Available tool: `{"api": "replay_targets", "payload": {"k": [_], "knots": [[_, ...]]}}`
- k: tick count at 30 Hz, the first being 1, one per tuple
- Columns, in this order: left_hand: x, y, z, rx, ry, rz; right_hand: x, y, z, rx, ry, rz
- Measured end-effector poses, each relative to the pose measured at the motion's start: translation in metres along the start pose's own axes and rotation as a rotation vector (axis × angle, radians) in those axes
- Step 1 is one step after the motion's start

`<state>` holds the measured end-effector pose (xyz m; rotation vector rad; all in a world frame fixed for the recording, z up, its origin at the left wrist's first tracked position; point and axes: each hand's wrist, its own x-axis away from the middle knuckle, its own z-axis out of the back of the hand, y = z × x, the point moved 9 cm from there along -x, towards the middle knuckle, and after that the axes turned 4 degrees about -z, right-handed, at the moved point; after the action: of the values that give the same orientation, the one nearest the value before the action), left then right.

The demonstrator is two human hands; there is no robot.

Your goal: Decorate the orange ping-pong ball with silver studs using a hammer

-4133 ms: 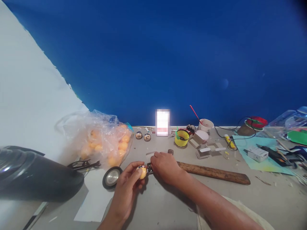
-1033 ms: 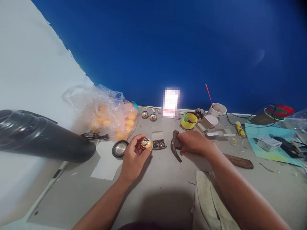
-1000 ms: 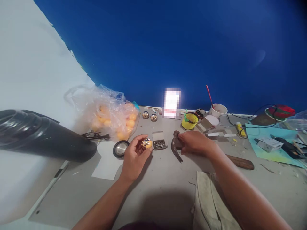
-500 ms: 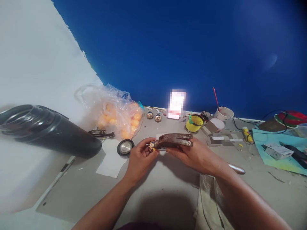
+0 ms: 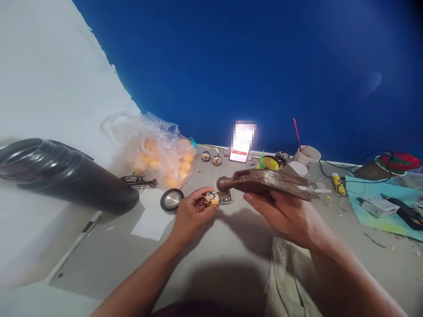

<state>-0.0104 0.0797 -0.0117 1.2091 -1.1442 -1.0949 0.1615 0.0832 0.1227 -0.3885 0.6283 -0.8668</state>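
Observation:
Between its thumb and fingers my left hand (image 5: 193,215) grips a small orange ball (image 5: 212,198) studded with shiny metal pieces. My right hand (image 5: 280,211) is closed round a rusty claw hammer (image 5: 264,179). The hammer's round face is just above and to the right of the ball, with a gap between them. Behind the ball, partly under the hammer head, lies a small clear container (image 5: 226,197) of shiny metal bits. Two more studded balls, one at the left (image 5: 205,156) and one at the right (image 5: 217,160), rest farther back on the table.
A plastic bag of orange balls (image 5: 158,154) and a black cylinder (image 5: 82,180) stand left. A round lid (image 5: 172,200) lies on paper. At the back are a lit phone (image 5: 242,143), yellow cup (image 5: 269,163) and white cup (image 5: 307,155). A cloth (image 5: 291,277) lies in front.
The hammer has lifted off the ball and moved right and up with my right hand, uncovering the small container. My left hand still holds the ball, in nearly the same place.

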Motion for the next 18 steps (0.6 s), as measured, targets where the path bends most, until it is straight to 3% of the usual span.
{"api": "replay_targets", "payload": {"k": [4, 10, 14, 18], "knots": [[0.001, -0.001, -0.004, 0.039, -0.055, 0.032, 0.001, 0.004, -0.018, -0.027, -0.185, -0.027], [0.001, -0.002, -0.004, 0.002, -0.066, 0.049, -0.001, 0.001, -0.007, -0.072, -0.066, -0.016], [0.0, -0.003, -0.002, -0.024, -0.058, 0.073, -0.003, 0.015, -0.028, 0.011, -0.232, -0.064], [-0.006, 0.002, 0.009, 0.002, 0.026, 0.055, 0.002, 0.042, -0.012, 0.159, -0.257, -0.108]]}}
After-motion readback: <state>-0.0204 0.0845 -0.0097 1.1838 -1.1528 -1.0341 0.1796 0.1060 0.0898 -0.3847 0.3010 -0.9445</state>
